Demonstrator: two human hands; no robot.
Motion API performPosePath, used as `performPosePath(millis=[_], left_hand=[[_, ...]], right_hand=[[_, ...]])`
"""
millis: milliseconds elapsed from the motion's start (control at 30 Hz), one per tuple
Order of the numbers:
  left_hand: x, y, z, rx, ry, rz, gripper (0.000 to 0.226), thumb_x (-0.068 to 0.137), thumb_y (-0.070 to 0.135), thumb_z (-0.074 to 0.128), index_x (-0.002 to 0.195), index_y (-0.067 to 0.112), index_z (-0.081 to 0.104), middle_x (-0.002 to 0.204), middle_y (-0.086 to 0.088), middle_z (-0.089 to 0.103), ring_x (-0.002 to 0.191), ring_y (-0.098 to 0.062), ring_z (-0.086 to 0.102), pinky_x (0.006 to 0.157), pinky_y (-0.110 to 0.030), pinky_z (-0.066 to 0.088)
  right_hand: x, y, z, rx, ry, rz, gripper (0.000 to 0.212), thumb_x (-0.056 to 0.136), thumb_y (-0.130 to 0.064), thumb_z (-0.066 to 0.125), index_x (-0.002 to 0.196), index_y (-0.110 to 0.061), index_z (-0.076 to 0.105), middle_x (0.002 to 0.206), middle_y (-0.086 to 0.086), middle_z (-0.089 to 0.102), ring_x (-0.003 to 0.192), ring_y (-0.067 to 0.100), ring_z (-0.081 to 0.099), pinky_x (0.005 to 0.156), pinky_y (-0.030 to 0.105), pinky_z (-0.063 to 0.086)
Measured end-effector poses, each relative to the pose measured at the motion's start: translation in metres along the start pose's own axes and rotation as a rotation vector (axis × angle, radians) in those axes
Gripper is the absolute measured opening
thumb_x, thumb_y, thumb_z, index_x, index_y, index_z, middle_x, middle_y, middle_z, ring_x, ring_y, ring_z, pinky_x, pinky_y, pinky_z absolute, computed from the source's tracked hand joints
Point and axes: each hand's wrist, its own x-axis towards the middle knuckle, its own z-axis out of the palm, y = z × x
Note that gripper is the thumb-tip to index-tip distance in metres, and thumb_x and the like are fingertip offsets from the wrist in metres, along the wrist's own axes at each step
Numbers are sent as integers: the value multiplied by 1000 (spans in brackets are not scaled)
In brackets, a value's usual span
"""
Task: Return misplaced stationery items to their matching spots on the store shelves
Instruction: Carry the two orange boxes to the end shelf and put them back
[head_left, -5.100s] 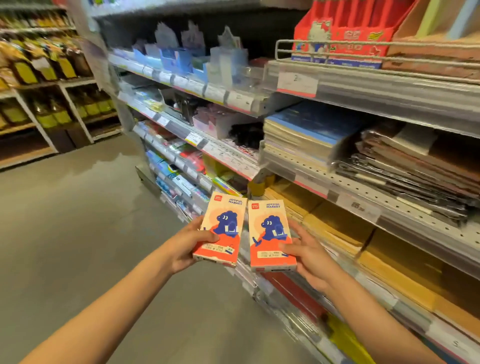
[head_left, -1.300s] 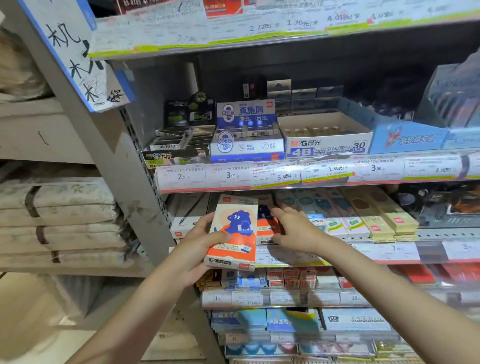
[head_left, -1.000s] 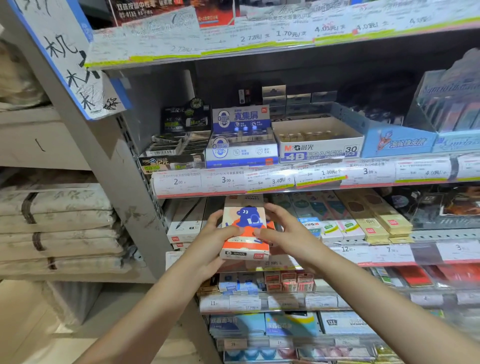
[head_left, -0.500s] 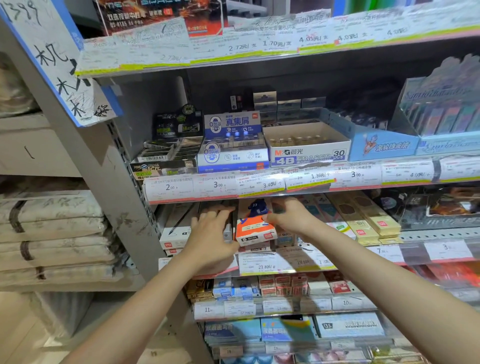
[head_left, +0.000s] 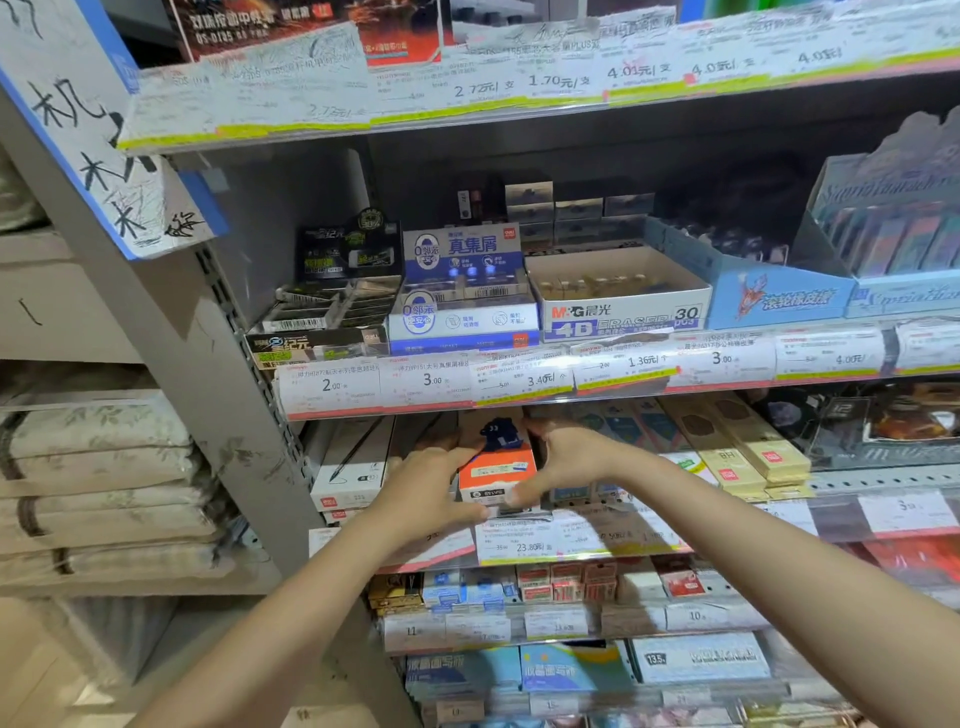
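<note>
Box (head_left: 497, 464) sits on shelf (head_left: 582, 545) between both hands (head_left: 566, 457).

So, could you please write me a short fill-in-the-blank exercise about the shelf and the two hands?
1. The left hand and right hand flank an orange box printed with a ____ cartoon figure.
2. The price tag below that box reads ____.
3. The open eraser carton on the shelf above is marked ____ pcs.

Missing words: blue; 23.80; 30

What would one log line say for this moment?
stage: shelving | item: orange dinosaur box on shelf | left hand: touching it | right hand: touching it | below: price tag
</note>
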Motion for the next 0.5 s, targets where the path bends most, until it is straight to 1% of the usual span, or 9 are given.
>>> performPosePath(millis=[33,100,167,233,267,333,367,467,500], left_hand=[[1,0,1,8,4,2,70,69,56,67,132,37,44,114,2,61,109,-21,52,96,-46,40],[4,-2,4,7,16,7,67,70,54,68,131,36,46,114,1,63,109,-22,52,95,-46,41],[7,-4,5,-10,16,7,63,70,52,69,127,34,51,115,2,64,110,-23,53,97,-48,41],[10,-5,5,-12,17,5,58,70,51,70,123,34,54,116,4,65,112,-24,55,97,-50,41],[11,-5,6,2,11,-4,56,70,51,69,122,33,55,117,5,66,112,-24,55,97,-49,41],[12,-1,5,55,9,-37,52,74,51,66,121,32,55,119,5,65,115,-25,54,97,-44,39],[13,2,5,83,10,-56,50,76,51,64,122,32,54,121,5,64,116,-25,53,96,-42,37],[14,10,2,141,-7,-94,52,81,52,59,128,32,49,128,3,60,122,-27,48,97,-44,33],[14,10,2,162,-14,-96,54,82,52,57,131,32,47,130,3,59,124,-28,46,98,-45,32]], right_hand=[[0,4,0,-61,-21,-2,85,59,-48,81,130,-21,45,123,-1,60,114,22,56,94,34,47],[3,12,4,-186,1,-3,97,55,-49,83,135,-16,37,130,4,56,119,25,53,96,39,46],[5,19,9,-237,58,-22,102,61,-43,81,142,-15,26,139,7,49,124,28,49,95,35,45],[4,20,13,-251,97,-60,107,67,-40,78,148,-20,11,142,7,48,124,28,49,86,27,42],[2,19,14,-266,108,-71,108,70,-40,76,149,-22,5,140,8,50,122,29,50,82,27,42],[4,21,17,-312,135,-81,106,74,-42,71,149,-24,-2,136,11,53,118,31,52,84,31,46],[6,23,18,-340,146,-77,103,76,-42,69,149,-23,-1,134,14,54,116,32,53,86,34,48],[11,26,20,-385,163,-52,84,80,-43,64,144,-18,17,124,17,60,104,33,58,85,40,51],[11,26,22,-394,179,-64,84,80,-43,63,145,-16,16,125,16,60,105,33,58,85,40,51]])
